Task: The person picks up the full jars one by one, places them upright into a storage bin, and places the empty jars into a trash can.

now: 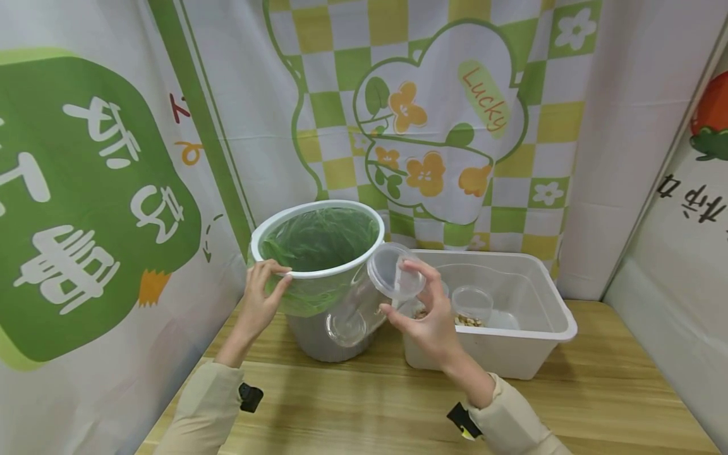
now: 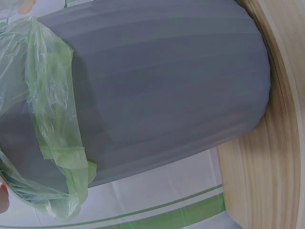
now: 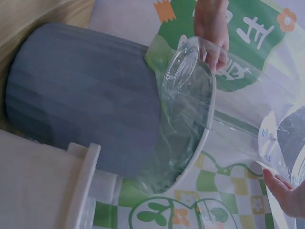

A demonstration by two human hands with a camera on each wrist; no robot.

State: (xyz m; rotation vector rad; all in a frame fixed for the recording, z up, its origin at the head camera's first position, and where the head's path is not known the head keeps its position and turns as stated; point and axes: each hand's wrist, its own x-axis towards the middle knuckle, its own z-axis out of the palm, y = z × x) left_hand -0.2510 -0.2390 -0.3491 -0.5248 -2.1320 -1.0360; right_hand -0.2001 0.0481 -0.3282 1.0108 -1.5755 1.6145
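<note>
A grey trash bin (image 1: 309,338) with a white rim (image 1: 318,274) stands on the table, lined with a thin green bag (image 1: 301,303). My left hand (image 1: 260,304) pinches the near left of that rim, fingers over the top and thumb outside. With my right hand (image 1: 432,319) I grip a clear plastic jar (image 1: 368,309) near its round upper end. The jar tilts in front of the bin's right side, base toward the lower left. In the right wrist view, a white label (image 3: 268,140) shows on the jar by my fingertips; whether a lid is on, I cannot tell.
To the right of the bin stands a white plastic tub (image 1: 483,355). Inside are clear round containers (image 1: 473,300) and some small beige pieces (image 1: 469,321). Printed curtains (image 1: 250,139) hang behind and at both sides of the wooden table (image 1: 341,404).
</note>
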